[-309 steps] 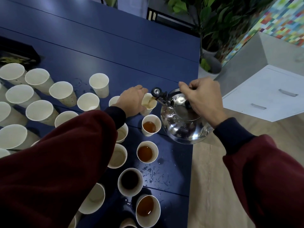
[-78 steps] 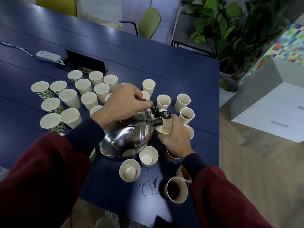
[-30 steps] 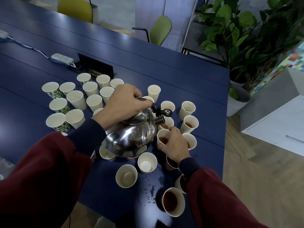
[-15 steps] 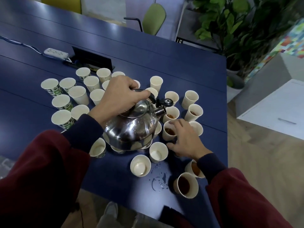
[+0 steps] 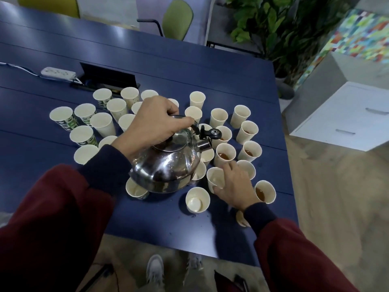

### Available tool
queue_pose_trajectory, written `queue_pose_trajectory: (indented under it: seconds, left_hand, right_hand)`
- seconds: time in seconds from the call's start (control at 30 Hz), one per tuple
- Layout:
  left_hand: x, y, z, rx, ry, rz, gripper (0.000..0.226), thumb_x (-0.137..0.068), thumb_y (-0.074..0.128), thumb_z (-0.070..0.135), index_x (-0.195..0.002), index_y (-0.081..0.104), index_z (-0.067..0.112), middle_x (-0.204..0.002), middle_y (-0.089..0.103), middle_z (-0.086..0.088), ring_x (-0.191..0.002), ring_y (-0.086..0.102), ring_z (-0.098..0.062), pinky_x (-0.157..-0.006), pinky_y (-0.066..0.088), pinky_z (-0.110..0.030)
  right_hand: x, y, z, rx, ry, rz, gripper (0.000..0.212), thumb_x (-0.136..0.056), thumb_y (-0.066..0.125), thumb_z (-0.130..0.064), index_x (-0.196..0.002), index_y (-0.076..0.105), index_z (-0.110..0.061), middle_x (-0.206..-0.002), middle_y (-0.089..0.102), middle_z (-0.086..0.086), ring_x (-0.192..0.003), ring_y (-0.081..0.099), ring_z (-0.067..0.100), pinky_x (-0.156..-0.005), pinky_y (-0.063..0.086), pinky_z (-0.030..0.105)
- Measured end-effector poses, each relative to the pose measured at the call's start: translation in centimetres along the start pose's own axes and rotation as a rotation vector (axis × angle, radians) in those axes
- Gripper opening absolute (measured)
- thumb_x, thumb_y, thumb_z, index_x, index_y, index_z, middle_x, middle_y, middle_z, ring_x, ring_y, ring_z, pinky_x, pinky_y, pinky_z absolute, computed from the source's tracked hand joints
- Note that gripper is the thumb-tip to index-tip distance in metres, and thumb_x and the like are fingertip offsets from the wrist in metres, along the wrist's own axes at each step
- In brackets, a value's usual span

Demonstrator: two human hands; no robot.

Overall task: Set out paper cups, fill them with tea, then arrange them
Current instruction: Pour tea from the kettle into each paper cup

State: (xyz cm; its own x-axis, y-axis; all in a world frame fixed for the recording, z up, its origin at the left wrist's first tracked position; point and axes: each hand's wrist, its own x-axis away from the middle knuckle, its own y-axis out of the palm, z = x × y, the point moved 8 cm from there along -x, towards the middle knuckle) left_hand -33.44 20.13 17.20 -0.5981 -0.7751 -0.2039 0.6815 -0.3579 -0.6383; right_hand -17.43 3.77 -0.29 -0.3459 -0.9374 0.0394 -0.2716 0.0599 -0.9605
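My left hand (image 5: 154, 123) grips the black handle of a shiny steel kettle (image 5: 166, 163), held above the blue table (image 5: 160, 220) with its spout pointing right. My right hand (image 5: 235, 186) curls round an empty paper cup (image 5: 214, 178) just right of the kettle. Several cups with tea stand beyond it, such as one (image 5: 224, 154) near the spout and another (image 5: 264, 191) by my wrist. Several empty cups (image 5: 102, 124) cluster at the left. Another empty cup (image 5: 197, 200) stands in front of the kettle.
A white power strip (image 5: 58, 73) and a black cable box (image 5: 108, 77) lie behind the cups. The table's right edge is near the tea cups, with wooden floor, a white drawer cabinet (image 5: 345, 116) and plants (image 5: 271, 24) beyond. Green chairs stand at the far side.
My right hand let go of the just-filled cup near the spout and moved nearer to take an empty cup. The kettle has levelled off and stays in my left hand.
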Motion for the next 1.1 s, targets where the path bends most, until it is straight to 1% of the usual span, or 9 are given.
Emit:
queue_pose_trajectory:
  seconds: [0.1, 0.23, 0.37, 0.53, 0.67, 0.73, 0.8, 0.87, 1.1]
  left_hand:
    - [0.5, 0.4, -0.1, -0.013, 0.030, -0.053, 0.058, -0.080, 0.079, 0.038, -0.060, 0.051, -0.009, -0.059, 0.037, -0.019, -0.055, 0.030, -0.013, -0.056, 0.028, -0.033]
    - [1.1, 0.4, -0.2, -0.020, 0.046, -0.070, 0.055, -0.082, 0.078, 0.040, -0.060, 0.057, -0.006, -0.057, 0.039, -0.014, -0.053, 0.031, -0.012, -0.053, 0.026, -0.028]
    - [1.4, -0.2, 0.2, 0.007, 0.032, -0.051, 0.057, -0.080, 0.079, 0.037, -0.063, 0.054, -0.011, -0.059, 0.035, -0.010, -0.053, 0.028, -0.012, -0.049, 0.024, -0.025]
    - [1.4, -1.0, 0.7, 0.005, 0.051, -0.033, 0.060, -0.080, 0.078, 0.036, -0.056, 0.044, -0.007, -0.055, 0.028, -0.007, -0.051, 0.024, -0.013, -0.048, 0.022, -0.026]
    - [1.4, -1.1, 0.9, 0.007, 0.064, -0.038, 0.059, -0.080, 0.078, 0.034, -0.053, 0.040, -0.002, -0.056, 0.026, -0.006, -0.053, 0.024, -0.014, -0.049, 0.019, -0.028]
    - [1.4, -1.0, 1.1, -0.014, 0.077, -0.054, 0.059, -0.079, 0.078, 0.035, -0.053, 0.040, -0.001, -0.054, 0.026, -0.004, -0.053, 0.023, -0.013, -0.049, 0.020, -0.028]
    - [1.4, -0.7, 1.3, -0.051, 0.089, -0.087, 0.058, -0.080, 0.078, 0.036, -0.053, 0.041, 0.001, -0.052, 0.026, -0.003, -0.052, 0.025, -0.014, -0.048, 0.022, -0.027]
    - [1.4, -0.3, 1.4, -0.091, 0.099, -0.119, 0.059, -0.081, 0.077, 0.039, -0.055, 0.044, -0.003, -0.052, 0.029, -0.005, -0.052, 0.026, -0.015, -0.048, 0.024, -0.026]
    - [1.7, 0.9, 1.6, -0.187, 0.117, -0.138, 0.057, -0.073, 0.074, 0.038, -0.047, 0.029, 0.013, -0.055, 0.021, -0.004, -0.056, 0.022, -0.020, -0.054, 0.026, -0.035]
  right_hand:
    - [0.8, -1.8, 0.2, -0.402, 0.141, 0.126, 0.060, -0.072, 0.074, -0.042, -0.119, 0.051, -0.012, -0.114, 0.052, 0.007, -0.099, 0.051, 0.021, -0.084, 0.043, 0.032]
    - [1.4, -3.1, -1.1, -0.753, 0.233, 0.191, 0.052, -0.077, 0.079, -0.029, -0.115, 0.045, -0.019, -0.105, 0.057, -0.011, -0.094, 0.058, 0.002, -0.078, 0.045, 0.017]
    - [1.4, -2.7, -0.4, -1.067, 0.364, 0.347, 0.066, -0.068, 0.080, -0.037, -0.125, 0.050, -0.021, -0.122, 0.063, -0.002, -0.110, 0.063, 0.015, -0.093, 0.053, 0.032]
    - [1.5, -3.0, 0.3, -1.452, 0.509, 0.481, 0.072, -0.075, 0.088, -0.013, -0.136, 0.050, -0.005, -0.127, 0.064, 0.020, -0.099, 0.065, 0.026, -0.062, 0.055, 0.020]
    - [1.8, -3.9, 0.5, -1.089, 0.432, 0.477, 0.066, -0.071, 0.091, -0.025, -0.126, 0.056, -0.014, -0.116, 0.069, 0.001, -0.105, 0.066, 0.016, -0.085, 0.055, 0.026]
    - [1.7, -4.1, -0.8, -0.800, 0.329, 0.381, 0.061, -0.073, 0.089, -0.023, -0.122, 0.054, -0.018, -0.113, 0.066, -0.005, -0.100, 0.060, 0.009, -0.086, 0.048, 0.021]
    - [1.1, -3.9, -2.5, -0.609, 0.197, 0.328, 0.057, -0.075, 0.084, -0.019, -0.122, 0.051, -0.021, -0.114, 0.063, -0.002, -0.100, 0.060, 0.015, -0.086, 0.049, 0.029]
    - [0.6, -3.4, -3.7, -0.509, 0.123, 0.300, 0.058, -0.074, 0.079, -0.021, -0.125, 0.050, -0.021, -0.117, 0.062, 0.002, -0.103, 0.061, 0.025, -0.087, 0.051, 0.041]
    - [0.6, -3.6, -5.1, -0.377, 0.038, 0.326, 0.060, -0.073, 0.079, -0.018, -0.128, 0.054, -0.015, -0.111, 0.067, 0.008, -0.102, 0.061, 0.032, -0.079, 0.050, 0.039]
